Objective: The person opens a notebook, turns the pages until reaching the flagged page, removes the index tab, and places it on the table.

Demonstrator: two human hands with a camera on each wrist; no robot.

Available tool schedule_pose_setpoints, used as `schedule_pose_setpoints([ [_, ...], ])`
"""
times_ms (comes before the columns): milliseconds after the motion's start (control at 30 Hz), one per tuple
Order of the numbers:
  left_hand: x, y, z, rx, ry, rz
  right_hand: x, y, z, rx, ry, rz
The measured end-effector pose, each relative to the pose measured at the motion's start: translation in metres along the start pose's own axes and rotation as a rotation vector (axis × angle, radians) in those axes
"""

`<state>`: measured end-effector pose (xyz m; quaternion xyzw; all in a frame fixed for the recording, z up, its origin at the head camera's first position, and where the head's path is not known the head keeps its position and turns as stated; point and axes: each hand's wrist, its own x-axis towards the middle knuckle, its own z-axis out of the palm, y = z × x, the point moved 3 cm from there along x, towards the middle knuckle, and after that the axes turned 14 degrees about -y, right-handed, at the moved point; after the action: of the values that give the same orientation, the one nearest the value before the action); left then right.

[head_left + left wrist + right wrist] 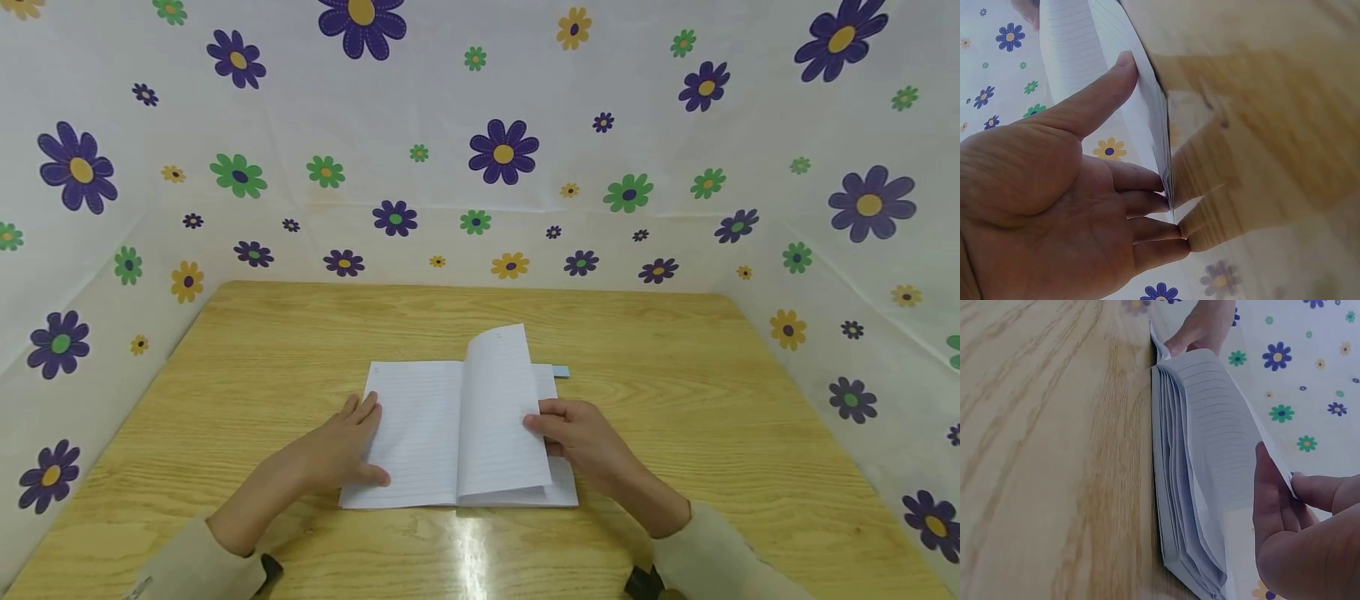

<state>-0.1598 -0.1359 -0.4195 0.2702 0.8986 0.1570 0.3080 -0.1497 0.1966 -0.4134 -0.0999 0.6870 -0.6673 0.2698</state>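
An open notebook (416, 433) with lined white pages lies on the wooden table. My right hand (581, 433) pinches the outer edge of a raised page (498, 417) between thumb and fingers; in the right wrist view that page (1225, 425) stands up from the stack of leaves (1175, 462) below it. On the left page rests my left hand (341, 450), its thumb lying on the paper. The left wrist view shows the left hand (1079, 200) with fairly straight fingers at the notebook's outer edge. A light blue tab (561, 372) sticks out past the right side.
The wooden table (300, 325) extends around the notebook on all sides. A white cloth (420, 100) with purple, green and yellow flowers hangs behind and along both sides of it. Dark bands (645, 581) show at the sleeve cuffs.
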Motion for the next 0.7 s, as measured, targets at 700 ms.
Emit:
schedule_pose_setpoints([
  [700,0.005,0.014,-0.017,0.052,0.166,0.019,0.017,-0.003,0.020,0.128,-0.047,-0.063],
])
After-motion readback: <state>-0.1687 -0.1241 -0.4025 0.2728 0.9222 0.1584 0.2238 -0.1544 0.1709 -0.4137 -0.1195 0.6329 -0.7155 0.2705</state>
